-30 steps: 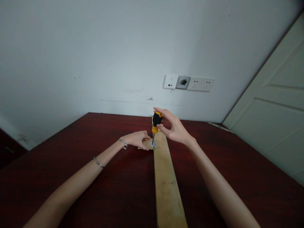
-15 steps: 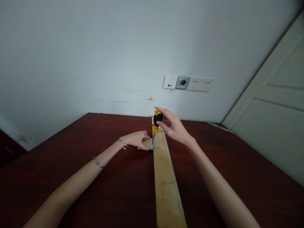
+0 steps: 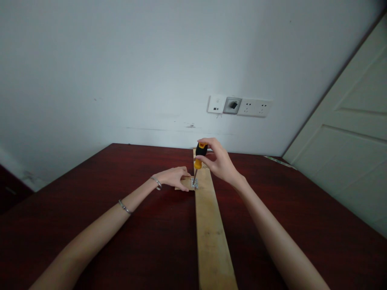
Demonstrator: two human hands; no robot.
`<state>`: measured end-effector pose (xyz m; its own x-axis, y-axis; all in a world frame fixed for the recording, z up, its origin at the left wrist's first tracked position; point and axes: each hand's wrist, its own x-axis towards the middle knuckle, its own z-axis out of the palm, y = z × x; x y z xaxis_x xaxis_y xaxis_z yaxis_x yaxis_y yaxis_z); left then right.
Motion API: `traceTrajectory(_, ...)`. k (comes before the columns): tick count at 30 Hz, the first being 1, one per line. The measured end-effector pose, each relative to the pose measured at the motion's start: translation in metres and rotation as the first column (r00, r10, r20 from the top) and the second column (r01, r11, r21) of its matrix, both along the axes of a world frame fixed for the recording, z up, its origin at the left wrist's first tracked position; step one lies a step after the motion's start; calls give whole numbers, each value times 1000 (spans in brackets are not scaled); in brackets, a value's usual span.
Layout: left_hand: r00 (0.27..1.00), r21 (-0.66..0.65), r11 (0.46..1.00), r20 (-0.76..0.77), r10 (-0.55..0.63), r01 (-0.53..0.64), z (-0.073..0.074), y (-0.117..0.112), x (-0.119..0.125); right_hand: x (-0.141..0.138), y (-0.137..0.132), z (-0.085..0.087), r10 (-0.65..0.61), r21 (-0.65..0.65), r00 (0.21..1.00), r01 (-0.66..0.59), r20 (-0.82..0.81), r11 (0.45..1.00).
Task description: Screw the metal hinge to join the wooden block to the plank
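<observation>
A long pale wooden plank (image 3: pixel 211 237) lies lengthwise on the dark red table (image 3: pixel 151 225). A small wooden block (image 3: pixel 186 183) butts against its left side, joined by a small metal bracket (image 3: pixel 195 183). My right hand (image 3: pixel 218 161) is closed round the black and yellow handle of a screwdriver (image 3: pixel 199 155), which stands upright with its tip on the bracket. My left hand (image 3: pixel 173 176) rests on the small block, fingers curled and pressing it down beside the bracket.
A white wall rises behind the table with a row of sockets (image 3: pixel 240 106). A pale door (image 3: pixel 350 141) stands at the right. A thin strip (image 3: pixel 276 160) lies at the table's far right edge.
My right hand's fingers have closed further round the screwdriver handle and turned on it. The left hand, plank and block have not moved.
</observation>
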<state>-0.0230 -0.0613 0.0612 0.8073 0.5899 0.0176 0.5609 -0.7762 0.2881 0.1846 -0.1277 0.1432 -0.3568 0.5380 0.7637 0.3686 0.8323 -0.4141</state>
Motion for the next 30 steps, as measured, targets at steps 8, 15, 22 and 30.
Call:
traceTrajectory(8,1000,-14,1000,14,-14,14,3,-2,0,-4,-1,1,3,75,1000,-5,29,997)
traceTrajectory(15,1000,-8,1000,11,-10,10,3,-2,1,-5,-5,1,-57,-38,998,56,-14,998)
traceTrajectory(22,1000,-2,1000,-17,14,-14,4,-3,1,-1,-5,5,45,-83,998,-41,43,996)
traceTrajectory(30,1000,-12,1000,-8,-7,6,4,-3,1,-6,-5,1,-121,-63,993,121,0,991)
